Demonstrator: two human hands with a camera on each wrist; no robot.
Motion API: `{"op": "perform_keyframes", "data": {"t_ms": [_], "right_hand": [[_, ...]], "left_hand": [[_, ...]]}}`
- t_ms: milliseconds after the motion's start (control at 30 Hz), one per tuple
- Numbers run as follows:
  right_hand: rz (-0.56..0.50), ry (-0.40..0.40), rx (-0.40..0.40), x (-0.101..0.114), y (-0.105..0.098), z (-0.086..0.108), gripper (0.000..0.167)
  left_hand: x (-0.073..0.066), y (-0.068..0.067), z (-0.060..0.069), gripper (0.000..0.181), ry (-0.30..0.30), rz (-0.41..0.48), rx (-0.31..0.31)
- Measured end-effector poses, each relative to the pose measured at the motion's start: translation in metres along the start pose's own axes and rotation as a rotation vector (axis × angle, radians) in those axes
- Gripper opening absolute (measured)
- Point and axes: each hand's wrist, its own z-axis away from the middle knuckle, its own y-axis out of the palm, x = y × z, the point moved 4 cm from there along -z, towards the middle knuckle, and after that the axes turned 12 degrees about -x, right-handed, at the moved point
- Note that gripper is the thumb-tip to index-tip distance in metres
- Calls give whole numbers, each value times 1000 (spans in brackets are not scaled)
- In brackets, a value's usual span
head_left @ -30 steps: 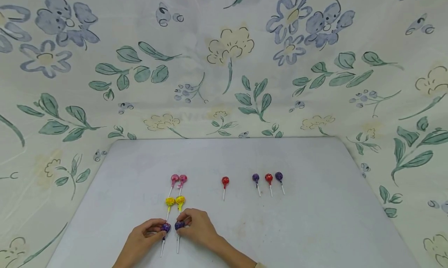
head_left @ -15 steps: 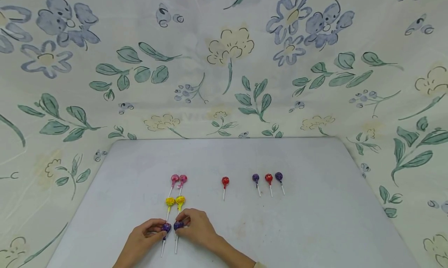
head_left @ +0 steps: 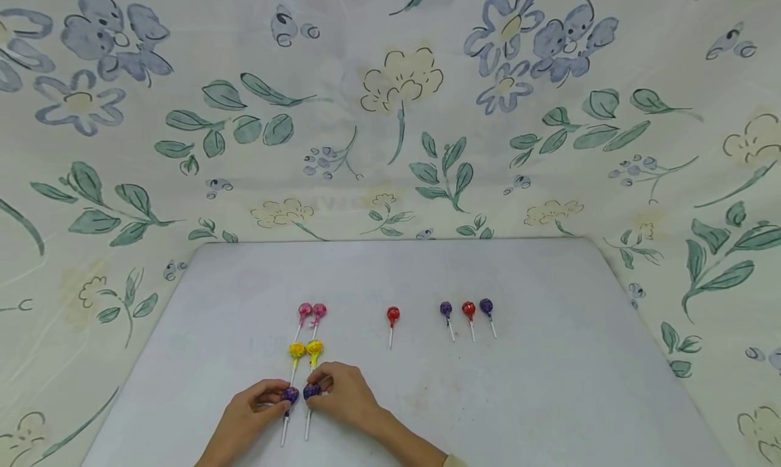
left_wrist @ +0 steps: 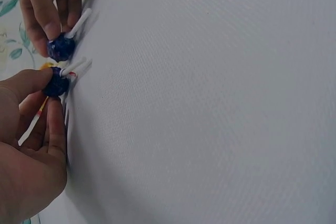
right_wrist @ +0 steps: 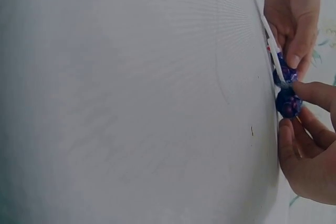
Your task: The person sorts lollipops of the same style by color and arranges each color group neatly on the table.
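Two purple-wrapped lollipops lie side by side at the near left of the table, sticks toward me. My left hand pinches the left purple lollipop by its head between thumb and fingers. The right purple lollipop is pinched at its head by my right hand. A small gap separates the two heads in the head view. Just beyond them lie two yellow lollipops, and farther back two pink lollipops whose heads almost touch. In the left wrist view both purple heads show between the fingers.
On the white table, a lone red lollipop lies right of the pairs. Farther right are a purple lollipop, another red lollipop and another purple lollipop. A flower-patterned cloth rises behind the table.
The right purple lollipop has shifted slightly left, nearer the left one, which moved a touch right. Both hands keep their hold; the other lollipops stay where they were.
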Motion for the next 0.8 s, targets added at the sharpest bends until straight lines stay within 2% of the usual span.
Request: {"op": "perform_keyframes", "data": {"t_ms": [200, 433, 633, 800], "right_hand": [[9, 3, -7, 2, -2, 1, 21], [52, 55, -12, 0, -6, 0, 22], [69, 49, -54, -1, -23, -3, 22], [88, 0, -93, -5, -40, -6, 21]], "left_hand": [[0, 0, 0, 33, -1, 16, 3], [0, -1, 0, 34, -5, 15, 9], [2, -4, -1, 35, -1, 8, 2], [1, -8, -2, 32, 22, 3, -25]]}}
